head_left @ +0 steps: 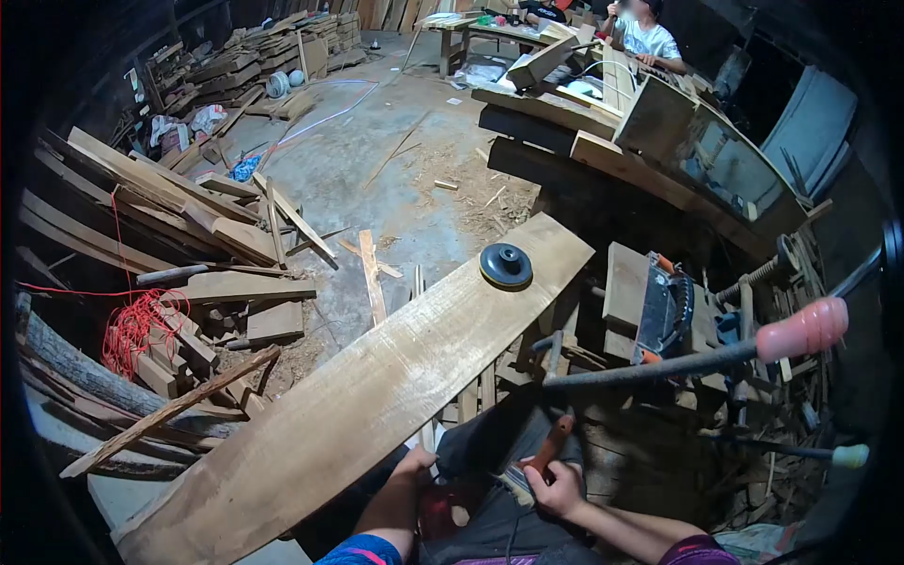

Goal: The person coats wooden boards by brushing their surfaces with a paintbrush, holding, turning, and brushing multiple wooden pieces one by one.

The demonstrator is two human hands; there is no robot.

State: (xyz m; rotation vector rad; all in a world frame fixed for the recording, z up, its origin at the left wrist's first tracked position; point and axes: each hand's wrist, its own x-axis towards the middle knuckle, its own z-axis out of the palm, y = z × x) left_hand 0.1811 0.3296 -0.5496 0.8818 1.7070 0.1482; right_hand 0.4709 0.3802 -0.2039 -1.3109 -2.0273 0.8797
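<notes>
A long pale plank [377,386] runs diagonally from the lower left to the upper middle. Near its far end lies a round black sanding pad [506,266]. My right hand [557,490] is wrapped round the reddish-brown handle of a brush [548,446], its bristles pointing down over my lap. By the plank's near edge is my left hand [415,463], its fingers curled; what they hold, if anything, is hidden.
Clamp bars with a pink grip [802,330] stick out at right. Timber and tangled red cord [141,330] lie left. Beyond are a loaded bench [603,155], sawdust [490,193] and a seated person [650,40].
</notes>
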